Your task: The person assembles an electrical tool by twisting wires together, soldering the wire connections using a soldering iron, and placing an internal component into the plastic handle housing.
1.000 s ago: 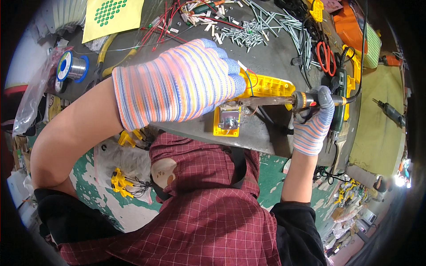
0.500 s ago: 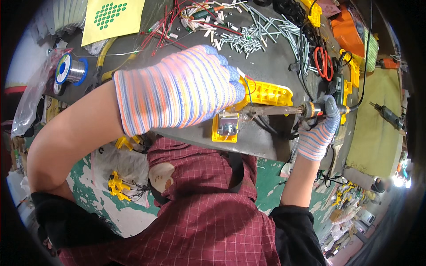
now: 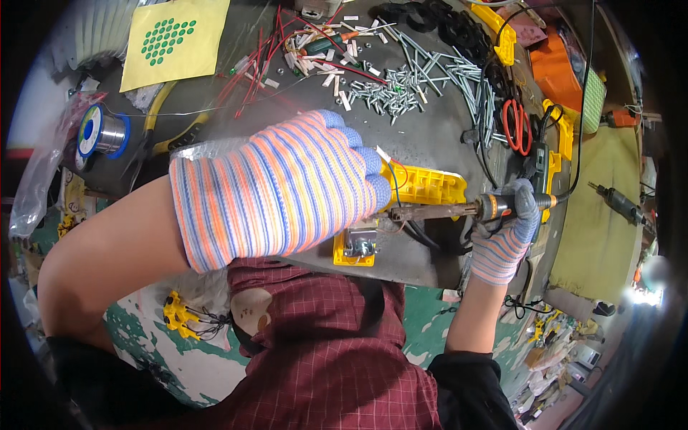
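Both my hands wear striped knit gloves. My right hand (image 3: 505, 229) is wrapped round the handle of a soldering iron (image 3: 437, 211), whose shaft points left. Its tip end lies beside the fingers of my left hand (image 3: 287, 190), just above a small metal part (image 3: 360, 242) seated in a yellow plastic shell (image 3: 353, 261) at the bench's near edge. My left fingers are curled together, and what they grip is hidden behind the glove. Thin wires and a small white piece (image 3: 383, 153) show at those fingertips. Behind the iron lies a ribbed yellow plastic housing (image 3: 430, 188).
Behind my hands lie a pile of screws (image 3: 394, 93), red wires (image 3: 276, 50) and red-handled scissors (image 3: 516, 127). Left are a solder spool (image 3: 111, 135), yellow-handled pliers (image 3: 188, 137) and a yellow sheet with green dots (image 3: 136, 68). A screwdriver-like power tool (image 3: 623, 204) lies right.
The whole view has shifted, so the bench and both hands appear lower. My right hand still holds the soldering iron, its tip end close to my left fingers and the metal part.
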Available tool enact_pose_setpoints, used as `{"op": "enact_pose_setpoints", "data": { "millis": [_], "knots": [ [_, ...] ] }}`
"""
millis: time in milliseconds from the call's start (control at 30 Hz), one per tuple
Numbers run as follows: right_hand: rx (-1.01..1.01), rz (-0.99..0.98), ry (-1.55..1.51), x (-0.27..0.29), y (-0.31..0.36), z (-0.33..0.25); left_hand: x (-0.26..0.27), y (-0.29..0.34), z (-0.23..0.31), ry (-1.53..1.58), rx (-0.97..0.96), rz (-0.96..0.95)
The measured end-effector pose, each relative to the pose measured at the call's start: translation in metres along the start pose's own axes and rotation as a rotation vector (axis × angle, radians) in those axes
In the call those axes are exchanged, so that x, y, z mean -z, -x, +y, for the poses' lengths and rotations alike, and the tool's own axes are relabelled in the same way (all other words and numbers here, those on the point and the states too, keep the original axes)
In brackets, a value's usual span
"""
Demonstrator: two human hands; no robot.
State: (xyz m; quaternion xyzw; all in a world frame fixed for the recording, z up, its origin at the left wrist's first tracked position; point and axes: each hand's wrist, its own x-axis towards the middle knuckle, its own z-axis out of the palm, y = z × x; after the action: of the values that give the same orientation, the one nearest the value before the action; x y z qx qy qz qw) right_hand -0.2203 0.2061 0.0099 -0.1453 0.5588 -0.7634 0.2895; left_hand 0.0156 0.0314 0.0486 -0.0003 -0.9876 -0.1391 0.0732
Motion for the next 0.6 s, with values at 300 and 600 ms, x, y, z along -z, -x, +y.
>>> {"op": "enact_pose_setpoints", "data": {
  "millis": [300,600],
  "knots": [
    [0.032,0.022,0.004,-0.0024,-0.0001,-0.0008,0.0021,-0.0017,-0.0004,-0.019,-0.001,-0.013],
    [0.022,-0.033,-0.041,0.0034,-0.0026,0.0002,-0.0006,-0.0019,-0.0028,0.028,0.007,-0.020]
  ]
}}
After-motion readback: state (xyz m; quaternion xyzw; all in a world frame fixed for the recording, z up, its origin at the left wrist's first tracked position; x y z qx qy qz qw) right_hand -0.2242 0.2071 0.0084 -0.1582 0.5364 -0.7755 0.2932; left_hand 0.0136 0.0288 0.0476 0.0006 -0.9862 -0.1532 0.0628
